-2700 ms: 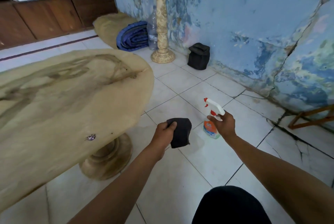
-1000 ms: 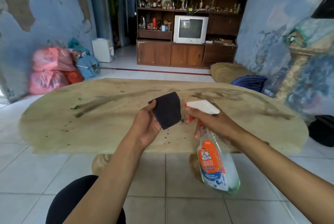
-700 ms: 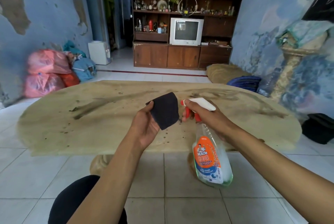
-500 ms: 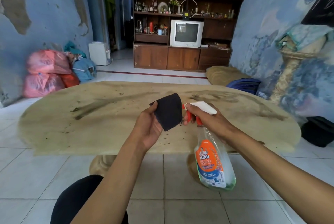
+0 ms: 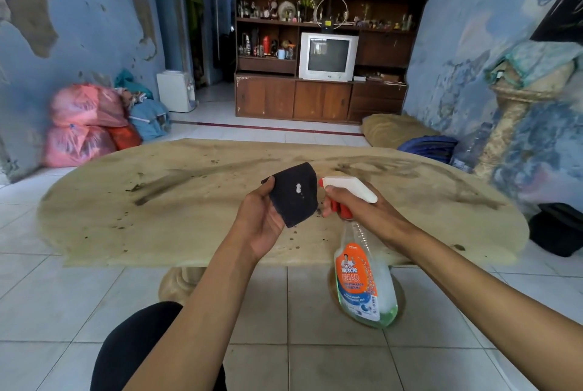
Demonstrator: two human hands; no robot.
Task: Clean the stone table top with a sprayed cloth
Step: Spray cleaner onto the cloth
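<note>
A beige oval stone table top [image 5: 164, 201] with dark smears and specks spreads across the middle of the head view. Above its near edge my left hand [image 5: 262, 223] holds up a folded dark cloth [image 5: 291, 201], which carries a small white blob of foam. My right hand [image 5: 362, 212] grips the neck and red trigger of a clear spray bottle [image 5: 362, 283] with an orange label, and its white nozzle points at the cloth from a few centimetres away. The bottle hangs tilted in front of the table edge.
The table's stone pedestal [image 5: 179, 283] stands on white floor tiles. Pink and blue bags [image 5: 85, 125] lie at the left wall, a stone column [image 5: 511, 125] and a black bag [image 5: 555, 229] at the right. A wooden cabinet with a TV [image 5: 328, 56] fills the back.
I turned from the floor corner toward the table, raising the cloth and bottle in front of me. A white foam spot has now appeared on the cloth.
</note>
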